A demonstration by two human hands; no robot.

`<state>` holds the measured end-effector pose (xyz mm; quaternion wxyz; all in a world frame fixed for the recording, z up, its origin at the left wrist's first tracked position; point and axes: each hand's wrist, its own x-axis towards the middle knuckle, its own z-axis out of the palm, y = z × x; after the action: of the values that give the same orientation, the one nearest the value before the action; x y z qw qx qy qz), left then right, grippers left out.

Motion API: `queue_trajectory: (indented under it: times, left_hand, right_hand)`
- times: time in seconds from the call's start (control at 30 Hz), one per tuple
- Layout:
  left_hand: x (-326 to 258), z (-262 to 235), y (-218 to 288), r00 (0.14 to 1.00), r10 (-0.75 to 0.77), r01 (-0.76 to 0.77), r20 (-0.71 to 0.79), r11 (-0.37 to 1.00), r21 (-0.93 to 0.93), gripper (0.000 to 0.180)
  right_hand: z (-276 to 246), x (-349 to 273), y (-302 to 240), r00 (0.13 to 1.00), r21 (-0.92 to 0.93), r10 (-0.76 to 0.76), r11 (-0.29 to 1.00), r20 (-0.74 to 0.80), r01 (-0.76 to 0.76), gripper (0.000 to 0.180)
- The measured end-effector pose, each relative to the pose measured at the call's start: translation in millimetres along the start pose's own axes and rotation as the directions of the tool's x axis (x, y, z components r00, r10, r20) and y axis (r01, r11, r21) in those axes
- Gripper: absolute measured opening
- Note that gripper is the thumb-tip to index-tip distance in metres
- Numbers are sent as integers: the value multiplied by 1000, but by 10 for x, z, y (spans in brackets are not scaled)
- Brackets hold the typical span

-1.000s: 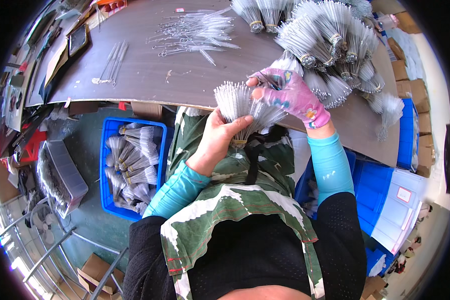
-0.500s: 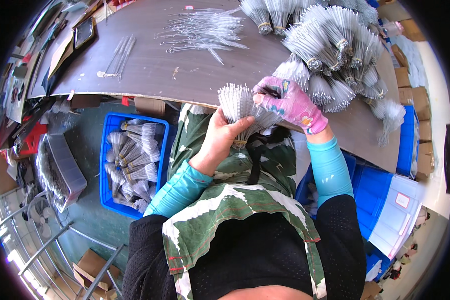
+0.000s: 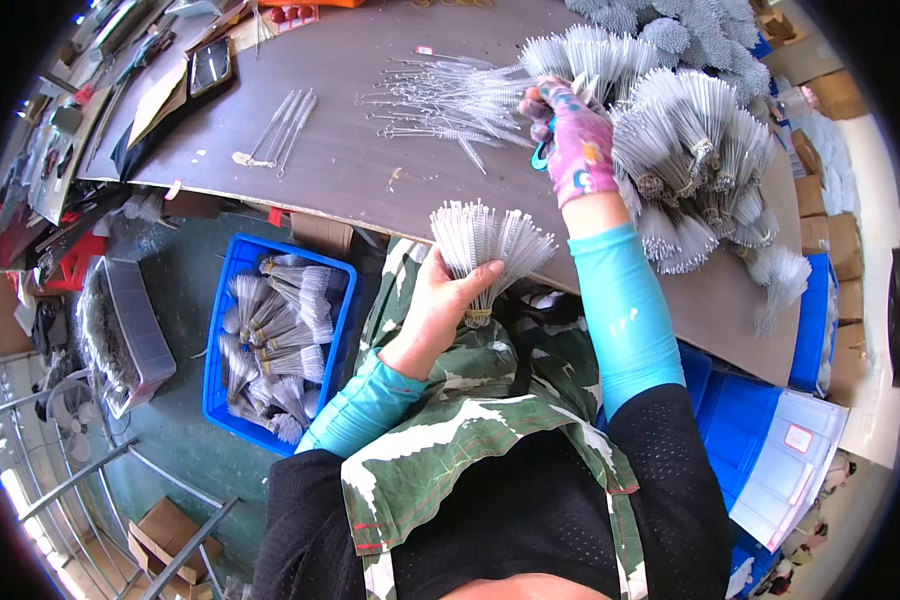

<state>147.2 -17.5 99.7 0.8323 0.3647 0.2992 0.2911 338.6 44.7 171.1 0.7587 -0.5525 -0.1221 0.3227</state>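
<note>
Over my lap, my left hand [image 3: 438, 305] is closed round a bundle of thin white-bristled wire brushes [image 3: 490, 245]. Their tips fan out upward, and the gathered lower ends stick out beneath my fingers. My right hand [image 3: 575, 140], in a pink flowered glove, reaches over the table between loose brushes [image 3: 450, 95] and tied bundles. Its fingers are curled round a small tool with a blue loop handle [image 3: 540, 157]; the rest of the tool is mostly hidden. Tied brush bundles [image 3: 675, 130] are heaped just right of that hand.
A blue crate [image 3: 212, 385] of brush bundles stands on the floor at left, beside a clear bin [image 3: 150, 330]. Several separate brushes [image 3: 288, 125] and a phone-like dark slab [image 3: 210, 66] lie on the table [image 3: 370, 190]. Blue bins [image 3: 735, 420] stand at right.
My right hand has left the bundle and moved up and away over the table, now with the blue-handled tool showing. The left hand still holds the bundle, which is spread wider.
</note>
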Motion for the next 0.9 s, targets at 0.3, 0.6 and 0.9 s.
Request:
queue_trajectory:
  times: [0.3,0.6,0.9]
  left_hand:
    - [27,-81,-17,992,-57,85,112,961,-264,47]
    - [67,-35,-41,985,-73,110,157,964,-243,46]
    - [117,47,-34,968,-127,149,215,985,-87,43]
  right_hand:
    - [-465,-189,162,971,-389,-97,904,219,178,13]
    - [-500,-403,8,894,-514,82,840,441,176,19]
    - [-914,-624,-91,718,-496,259,858,646,137,30]
